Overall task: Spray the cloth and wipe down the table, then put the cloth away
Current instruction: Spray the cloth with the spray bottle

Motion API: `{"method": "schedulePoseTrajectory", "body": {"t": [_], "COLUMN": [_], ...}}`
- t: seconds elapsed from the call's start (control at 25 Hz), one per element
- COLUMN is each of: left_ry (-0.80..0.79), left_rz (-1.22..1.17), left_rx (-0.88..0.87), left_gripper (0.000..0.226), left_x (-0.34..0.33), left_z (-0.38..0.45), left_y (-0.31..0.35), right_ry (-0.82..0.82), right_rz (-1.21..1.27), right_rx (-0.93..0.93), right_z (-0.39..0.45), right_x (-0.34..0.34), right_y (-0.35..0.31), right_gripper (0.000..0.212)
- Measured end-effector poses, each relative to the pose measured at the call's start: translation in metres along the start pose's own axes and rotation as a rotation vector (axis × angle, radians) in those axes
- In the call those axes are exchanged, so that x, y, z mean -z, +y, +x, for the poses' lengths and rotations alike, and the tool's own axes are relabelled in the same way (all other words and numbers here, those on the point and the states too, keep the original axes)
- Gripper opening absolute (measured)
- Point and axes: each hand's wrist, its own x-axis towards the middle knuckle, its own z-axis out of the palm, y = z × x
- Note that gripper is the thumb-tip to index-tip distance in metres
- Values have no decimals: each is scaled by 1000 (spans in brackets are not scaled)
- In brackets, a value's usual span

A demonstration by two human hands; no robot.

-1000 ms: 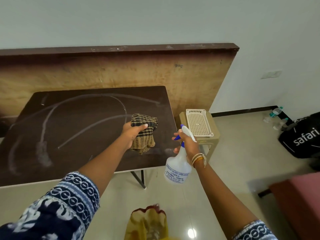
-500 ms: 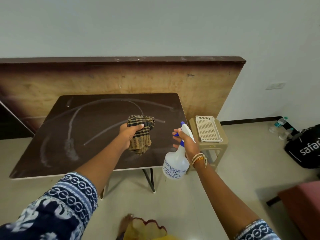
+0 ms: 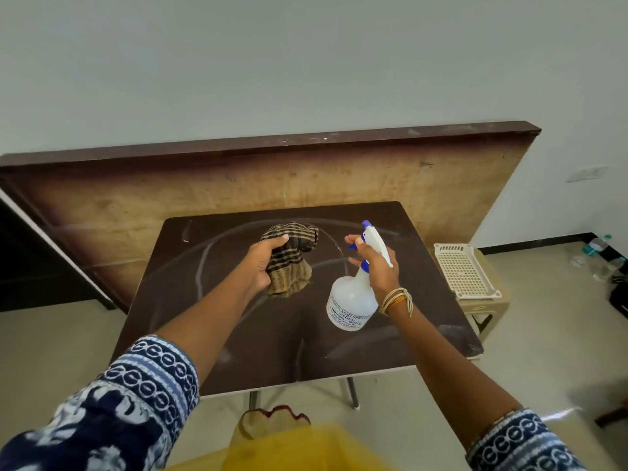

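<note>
My left hand (image 3: pixel 263 263) gripped the checked cloth (image 3: pixel 292 258), fingers curled over its bunched top, holding it up above the far middle of the dark table (image 3: pixel 190 300) while its lower folds hung toward the surface. My right hand (image 3: pixel 379 266) was wrapped round the neck of the white spray bottle (image 3: pixel 353 300), forefinger stretched out by the blue trigger, the nozzle tilted toward the cloth, the two close but apart. The bottle hung above the table's right half. Pale streaks curved across the tabletop. Past the table's right edge a perforated tray (image 3: pixel 464 270) lay on a beige stool (image 3: pixel 492 307).
</note>
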Motion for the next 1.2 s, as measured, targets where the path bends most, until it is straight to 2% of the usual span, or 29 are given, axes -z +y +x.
{"method": "schedulePoseTrajectory", "body": {"t": [0.28, 0.44, 0.68, 0.76, 0.88, 1.04, 1.2], "left_ry": [-29, -88, -119, -123, -198, -258, -265], "left_rz": [-109, -182, -211, -220, -227, -232, -228], "left_rx": [-74, -80, -83, -79, -64, -46, -42], "left_gripper": [34, 33, 34, 36, 42, 43, 51], "left_x": [32, 38, 53, 59, 63, 59, 54], "left_z": [31, 37, 46, 49, 52, 54, 56], "left_y": [38, 51, 65, 65, 65, 67, 68], "right_ry": [-193, -314, -489, -530, -552, -494, -450], "right_rz": [-100, -161, -45, -92, -210, -276, -400], "right_rx": [-57, -85, -317, -351, -382, -414, -338], "right_z": [17, 24, 38, 41, 42, 48, 51], "right_x": [-61, -77, -93, -100, -115, -123, -124], "right_y": [0, -5, -16, -21, -25, -27, -28], "right_gripper": [25, 17, 30, 33, 40, 45, 49]}}
